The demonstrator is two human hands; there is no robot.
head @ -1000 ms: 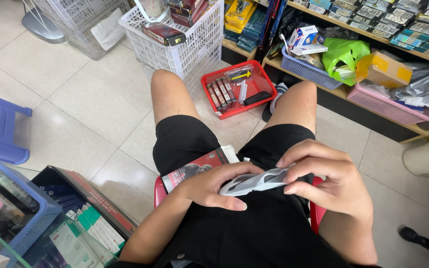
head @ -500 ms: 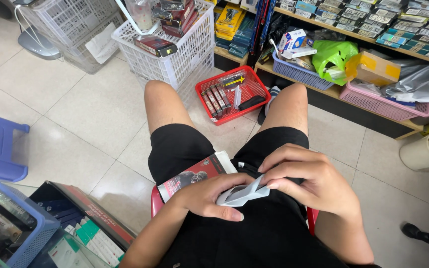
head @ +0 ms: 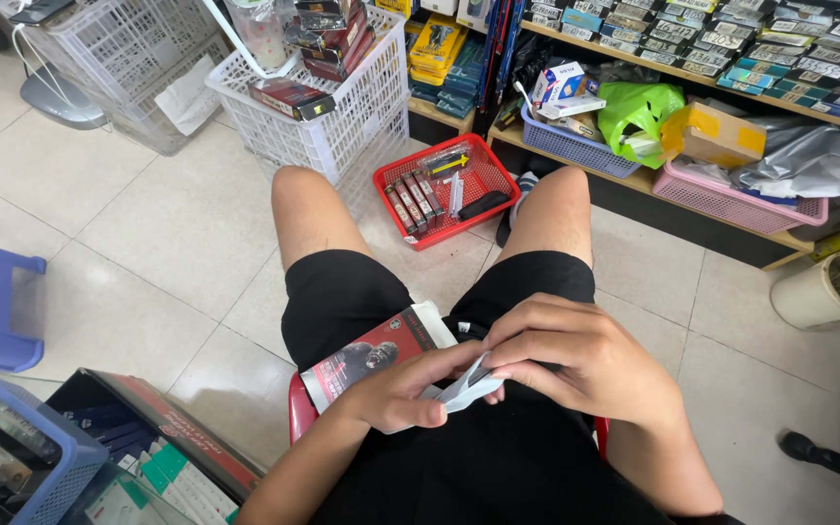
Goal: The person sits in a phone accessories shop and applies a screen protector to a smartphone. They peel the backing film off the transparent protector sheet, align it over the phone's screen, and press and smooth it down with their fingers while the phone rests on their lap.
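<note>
Head view, looking down over the person's lap: both hands meet above the black shorts (head: 498, 467), holding one thin white packet (head: 466, 389) between them. The left hand (head: 396, 394) has its grip closed on the packet's lower left part, thumb on top and fingers curled beneath. The right hand (head: 576, 365) covers the packet's upper right end, its fingers bent down over the edge so that its grip is closed on the packet too; most of the packet is hidden under these fingers, and only a pale wedge shows in the gap between the two grips.

Just to the left of the left hand's grip, touching the wrist side, a red and black printed box (head: 371, 355) lies tilted on the left thigh. Beneath the legs, the rim of a red stool (head: 296, 413) shows. Well beyond both grips, on the tiled floor (head: 148, 243) between the knees, sits a red basket (head: 444, 190) with small packs and a dark flat item in it. Farther out stands a white basket (head: 328, 126), and to the right a low shelf (head: 692, 209) carries a blue basket (head: 576, 146) and a pink basket (head: 731, 199).
</note>
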